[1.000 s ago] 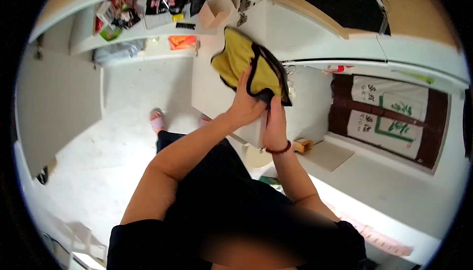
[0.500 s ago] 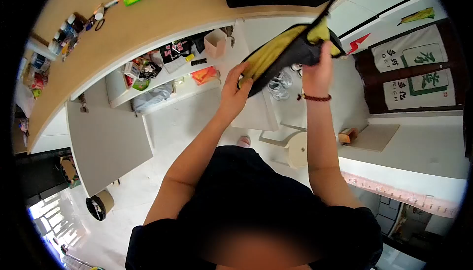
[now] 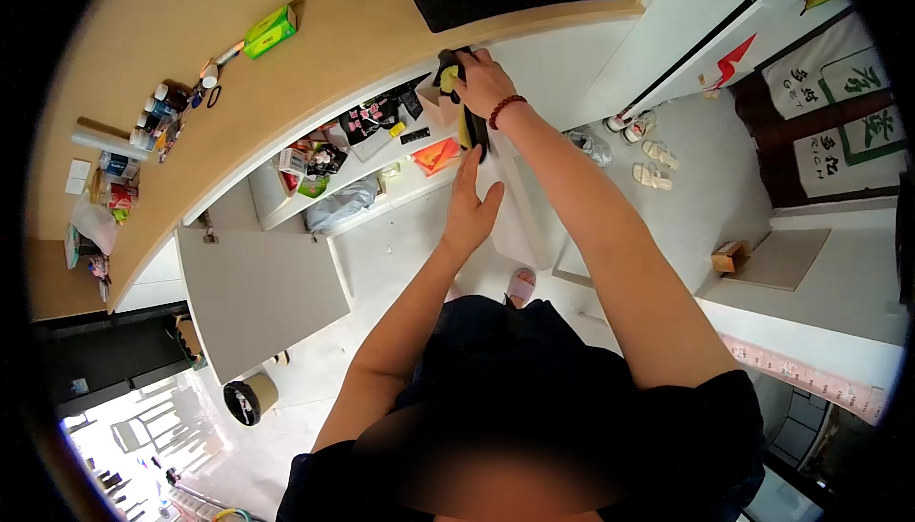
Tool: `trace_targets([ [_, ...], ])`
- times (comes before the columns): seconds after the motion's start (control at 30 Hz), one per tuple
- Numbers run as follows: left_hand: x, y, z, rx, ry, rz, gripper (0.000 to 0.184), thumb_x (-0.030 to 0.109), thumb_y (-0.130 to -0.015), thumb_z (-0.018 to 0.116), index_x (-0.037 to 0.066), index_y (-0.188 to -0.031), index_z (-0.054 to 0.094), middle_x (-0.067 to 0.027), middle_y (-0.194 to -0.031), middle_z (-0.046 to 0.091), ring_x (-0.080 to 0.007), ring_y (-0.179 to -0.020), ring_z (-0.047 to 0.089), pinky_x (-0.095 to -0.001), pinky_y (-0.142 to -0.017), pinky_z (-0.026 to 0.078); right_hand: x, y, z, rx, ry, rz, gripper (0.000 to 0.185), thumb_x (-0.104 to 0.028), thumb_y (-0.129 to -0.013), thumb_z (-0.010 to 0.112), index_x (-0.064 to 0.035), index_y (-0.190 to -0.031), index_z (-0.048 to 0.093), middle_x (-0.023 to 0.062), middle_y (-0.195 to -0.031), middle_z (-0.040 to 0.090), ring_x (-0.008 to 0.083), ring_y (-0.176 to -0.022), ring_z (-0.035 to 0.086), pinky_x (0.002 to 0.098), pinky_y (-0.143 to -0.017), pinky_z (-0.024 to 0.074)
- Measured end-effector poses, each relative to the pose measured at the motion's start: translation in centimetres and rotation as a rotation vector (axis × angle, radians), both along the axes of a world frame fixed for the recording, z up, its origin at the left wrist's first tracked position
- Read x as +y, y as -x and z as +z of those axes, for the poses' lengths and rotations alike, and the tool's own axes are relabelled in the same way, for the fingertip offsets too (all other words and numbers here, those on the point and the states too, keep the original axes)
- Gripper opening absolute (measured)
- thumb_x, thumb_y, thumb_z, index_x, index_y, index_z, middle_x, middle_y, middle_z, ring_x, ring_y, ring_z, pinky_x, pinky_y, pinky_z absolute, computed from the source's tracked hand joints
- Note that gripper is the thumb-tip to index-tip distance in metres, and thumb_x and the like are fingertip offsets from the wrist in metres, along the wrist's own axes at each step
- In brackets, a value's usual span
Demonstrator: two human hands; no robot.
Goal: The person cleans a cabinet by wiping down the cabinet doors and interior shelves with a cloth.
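A yellow cloth item with black edging [image 3: 474,128], folded narrow, stands at the right end of the open cabinet's upper shelf, beside a pale pink box [image 3: 434,102]. My right hand [image 3: 484,83], with a dark red bead bracelet at the wrist, grips its top. Just below the item, my left hand [image 3: 469,209] has its fingers stretched and thumb apart, the fingertips at the item's lower end. Black packets [image 3: 367,122] and an orange packet [image 3: 437,157] lie on the shelves to the left.
The wooden counter [image 3: 315,55] curves above the cabinet and bears a green box [image 3: 271,32] and several bottles. An open cabinet door [image 3: 262,293] juts out at left. A bin [image 3: 250,399] stands on the floor; shoes [image 3: 651,176] lie at right.
The yellow and black item has moved left and down to the cabinet, folded narrower. My right hand has travelled left with it; my left hand has let go of it and opened.
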State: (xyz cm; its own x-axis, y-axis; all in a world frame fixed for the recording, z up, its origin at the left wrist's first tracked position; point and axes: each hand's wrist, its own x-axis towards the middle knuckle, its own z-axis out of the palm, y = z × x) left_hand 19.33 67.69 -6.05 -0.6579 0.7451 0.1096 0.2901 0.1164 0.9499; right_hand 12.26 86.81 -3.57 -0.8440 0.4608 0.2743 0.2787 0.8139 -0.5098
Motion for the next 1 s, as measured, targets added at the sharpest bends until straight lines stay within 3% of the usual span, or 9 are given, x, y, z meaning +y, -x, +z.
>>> trace_targets([
  [0.07, -0.4, 0.1, -1.1, 0.019, 0.025, 0.013, 0.065, 0.015, -0.086, 0.059, 0.01, -0.143, 0.028, -0.0134, -0.144, 0.035, -0.0276, -0.13, 0.037, -0.0437, -0.101, 0.033, -0.5, -1.2, 0.2, -0.034, 0.032, -0.01, 0.045, -0.027, -0.082, 0.056, -0.0001, -0.118, 0.052, 0.0231, -0.109, 0.055, 0.0384, -0.096, 0.056, 0.0434, -0.087, 0.0464],
  [0.23, -0.6, 1.2, -1.6, -0.31, -0.213, 0.186, 0.051, 0.017, -0.089, 0.055, 0.006, -0.136, 0.039, -0.0092, -0.133, 0.046, -0.0212, -0.12, 0.046, -0.0381, -0.098, 0.037, -4.2, -11.6, -0.9, 0.212, 0.223, 0.031, 0.044, -0.025, -0.077, 0.061, 0.005, -0.109, 0.054, 0.0238, -0.098, 0.057, 0.04, -0.092, 0.056, 0.0442, -0.082, 0.046],
  [0.4, 0.9, 0.4, 2.8, -0.563, -0.063, 0.213, 0.058, 0.039, -0.094, 0.046, 0.009, -0.142, 0.03, -0.0094, -0.14, 0.038, -0.0193, -0.124, 0.04, -0.0389, -0.1, 0.035, -7.5, -20.1, -8.1, 0.254, 1.078, -0.003, 0.027, -0.016, -0.088, 0.054, -0.0006, -0.111, 0.055, 0.011, -0.103, 0.063, 0.021, -0.089, 0.062, 0.0344, -0.076, 0.0493],
  [0.53, 1.4, -0.5, 2.8, -0.544, -0.008, 0.193, 0.06, 0.04, -0.095, 0.046, 0.009, -0.143, 0.027, -0.0102, -0.141, 0.036, -0.0197, -0.128, 0.036, -0.0374, -0.104, 0.03, -8.6, -20.8, -11.6, 0.758, 2.143, -0.514, 0.028, -0.02, -0.095, 0.047, -0.0084, -0.119, 0.055, 0.0051, -0.113, 0.062, 0.0164, -0.102, 0.058, 0.0313, -0.087, 0.0487],
  [0.67, 0.8, -0.4, 1.9, -0.329, -0.042, 0.056, 0.055, 0.025, -0.098, 0.045, -0.002, -0.141, 0.024, -0.0154, -0.139, 0.037, -0.0222, -0.128, 0.036, -0.0322, -0.106, 0.029, -8.8, -17.5, -6.1, 0.455, 1.934, -0.15, 0.03, -0.022, -0.096, 0.042, -0.0082, -0.118, 0.056, 0.0047, -0.115, 0.061, 0.0187, -0.106, 0.057, 0.029, -0.092, 0.0465],
  [0.8, -0.6, 1.3, -1.7, -0.348, -0.19, -0.03, 0.053, 0.025, -0.098, 0.043, 0.001, -0.141, 0.025, -0.0126, -0.134, 0.042, -0.022, -0.118, 0.047, -0.0327, -0.101, 0.036, -11.1, -14.0, -1.1, 0.627, 0.947, 0.107, 0.049, -0.038, -0.086, 0.054, 0.0029, -0.114, 0.054, 0.0175, -0.119, 0.057, 0.0306, -0.115, 0.05, 0.0408, -0.1, 0.0362],
  [0.87, -0.9, 2.1, -2.4, -0.593, -0.257, -0.03, 0.051, 0.03, -0.1, 0.035, 0.002, -0.142, 0.024, -0.012, -0.135, 0.041, -0.0208, -0.123, 0.041, -0.0329, -0.104, 0.033, -11.7, -12.2, -2.6, 0.679, 0.697, -0.054, 0.056, -0.044, -0.086, 0.053, 0.001, -0.119, 0.05, 0.0227, -0.126, 0.049, 0.0372, -0.121, 0.041, 0.043, -0.104, 0.0299],
  [0.9, -0.5, 1.0, -0.1, -0.462, -0.058, 0.069, 0.05, 0.029, -0.101, 0.033, 0.002, -0.142, 0.023, -0.0116, -0.135, 0.041, -0.0205, -0.124, 0.04, -0.0325, -0.104, 0.032, -10.6, -11.9, -2.6, 0.734, 0.848, -0.019, 0.06, -0.046, -0.087, 0.051, 0.0007, -0.124, 0.045, 0.0254, -0.132, 0.041, 0.0407, -0.123, 0.036, 0.0439, -0.105, 0.0284],
  [1.0, 1.2, -0.7, 3.0, -0.047, 0.298, 0.092, 0.049, 0.024, -0.1, 0.035, 0.002, -0.143, 0.024, -0.0142, -0.136, 0.039, -0.0211, -0.123, 0.039, -0.0331, -0.104, 0.03, -7.2, -6.4, -12.4, 0.52, 1.092, -0.29, 0.058, -0.047, -0.084, 0.054, -0.0014, -0.121, 0.049, 0.0244, -0.118, 0.054, 0.0381, -0.11, 0.051, 0.0423, -0.094, 0.0403],
])
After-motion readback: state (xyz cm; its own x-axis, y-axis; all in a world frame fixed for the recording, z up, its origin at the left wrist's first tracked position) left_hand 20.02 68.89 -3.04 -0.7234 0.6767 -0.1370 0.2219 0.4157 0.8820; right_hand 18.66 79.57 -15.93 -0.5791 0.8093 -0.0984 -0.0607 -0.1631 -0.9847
